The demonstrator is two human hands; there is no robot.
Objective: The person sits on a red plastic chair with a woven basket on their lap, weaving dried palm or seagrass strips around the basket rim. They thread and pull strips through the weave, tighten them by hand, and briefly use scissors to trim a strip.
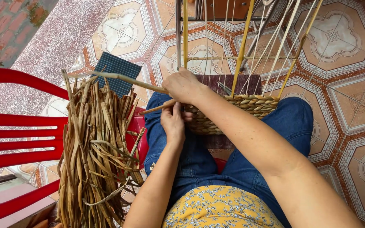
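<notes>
Woven basket (233, 112) rests on lap, both hands (178, 103) touching its left side.

- Bright, even daylight fills the frame; colours are vivid and nothing is blown out.
- Shadows are soft and short, darkest under the bundle of dried straw (96, 152) at lower left.
- Mild sheen on the tiled floor (343, 38) at upper right.
- Focus is sharp at centre.
- Wide-angle bending curves the tile lines at the right edge and the red chair (17, 126) at left.

L hand (173, 121) & R hand (184, 85) close together, fingers curled.
</notes>
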